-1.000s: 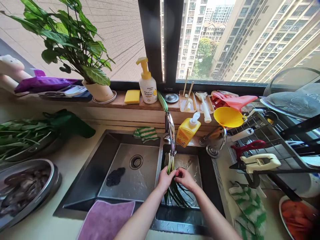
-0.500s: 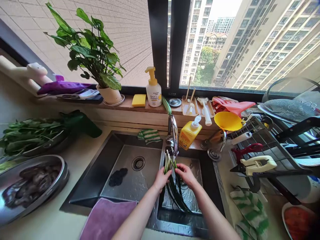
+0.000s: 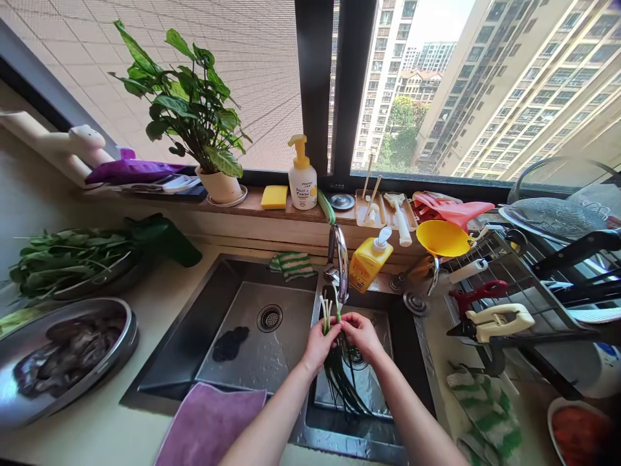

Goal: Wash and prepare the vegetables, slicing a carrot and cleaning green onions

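Note:
Over the right basin of the sink (image 3: 306,404), my left hand (image 3: 321,343) is closed around a bunch of scallions (image 3: 342,382). The white ends point up toward the faucet (image 3: 342,259), and the dark green leaves hang down into the basin. My right hand (image 3: 359,333) pinches a scallion stalk close beside the left hand, with the fingertips of both hands nearly touching. The stalks are just below the spout. Part of the bunch is hidden behind my fingers.
Left of the sink stand a metal bowl (image 3: 123,323) with dark wet contents and a container of leafy greens (image 3: 72,259). A purple cloth (image 3: 213,424) lies at the front edge. Behind the faucet is a yellow bottle (image 3: 369,262); a dish rack (image 3: 533,278) stands right.
My hands have drawn closer together, the right one shifting slightly left with its stalk. The camera view has moved a little.

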`<move>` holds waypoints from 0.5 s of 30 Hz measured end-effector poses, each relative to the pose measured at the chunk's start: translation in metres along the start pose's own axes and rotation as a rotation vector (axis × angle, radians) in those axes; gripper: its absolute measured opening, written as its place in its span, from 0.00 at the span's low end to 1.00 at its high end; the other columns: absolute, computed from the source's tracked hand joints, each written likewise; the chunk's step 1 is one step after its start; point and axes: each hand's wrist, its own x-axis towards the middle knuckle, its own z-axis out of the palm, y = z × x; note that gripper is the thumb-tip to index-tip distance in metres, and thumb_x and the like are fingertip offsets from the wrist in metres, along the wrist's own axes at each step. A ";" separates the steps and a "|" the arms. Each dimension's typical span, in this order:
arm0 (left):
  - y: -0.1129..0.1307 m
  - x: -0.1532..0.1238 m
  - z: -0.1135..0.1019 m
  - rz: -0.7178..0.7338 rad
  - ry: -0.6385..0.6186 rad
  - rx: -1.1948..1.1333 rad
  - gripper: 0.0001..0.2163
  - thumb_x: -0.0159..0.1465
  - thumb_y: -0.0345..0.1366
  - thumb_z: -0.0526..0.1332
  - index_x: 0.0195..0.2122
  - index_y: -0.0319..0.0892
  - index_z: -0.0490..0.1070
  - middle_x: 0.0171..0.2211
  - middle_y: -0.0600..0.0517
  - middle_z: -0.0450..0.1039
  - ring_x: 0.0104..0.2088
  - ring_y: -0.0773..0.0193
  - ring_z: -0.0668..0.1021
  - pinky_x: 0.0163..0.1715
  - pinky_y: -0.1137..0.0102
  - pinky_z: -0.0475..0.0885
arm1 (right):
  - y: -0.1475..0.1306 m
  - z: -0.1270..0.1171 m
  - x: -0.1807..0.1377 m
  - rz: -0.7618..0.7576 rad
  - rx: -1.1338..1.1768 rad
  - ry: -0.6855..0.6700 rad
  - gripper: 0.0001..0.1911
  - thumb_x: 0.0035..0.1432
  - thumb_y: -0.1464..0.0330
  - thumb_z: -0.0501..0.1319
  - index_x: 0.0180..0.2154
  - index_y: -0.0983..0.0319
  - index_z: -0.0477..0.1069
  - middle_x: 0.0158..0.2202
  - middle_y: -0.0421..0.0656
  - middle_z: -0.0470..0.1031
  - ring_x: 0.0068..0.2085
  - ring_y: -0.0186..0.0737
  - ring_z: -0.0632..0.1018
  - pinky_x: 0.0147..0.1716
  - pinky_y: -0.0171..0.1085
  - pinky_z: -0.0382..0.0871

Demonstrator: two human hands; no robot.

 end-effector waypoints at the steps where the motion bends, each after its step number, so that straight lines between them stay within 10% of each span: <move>1: 0.003 0.000 0.000 -0.011 -0.008 -0.018 0.22 0.45 0.46 0.69 0.37 0.38 0.72 0.27 0.52 0.73 0.25 0.69 0.72 0.20 0.77 0.61 | -0.003 0.001 -0.001 0.003 0.015 0.002 0.19 0.39 0.56 0.66 0.29 0.62 0.69 0.23 0.38 0.70 0.21 0.30 0.67 0.17 0.29 0.56; 15: 0.023 0.015 -0.008 -0.037 -0.101 -0.087 0.19 0.41 0.44 0.71 0.30 0.37 0.72 0.21 0.56 0.69 0.19 0.74 0.67 0.22 0.76 0.60 | -0.024 -0.003 0.009 -0.054 -0.118 -0.053 0.16 0.41 0.56 0.64 0.26 0.62 0.66 0.17 0.33 0.62 0.18 0.28 0.62 0.17 0.30 0.58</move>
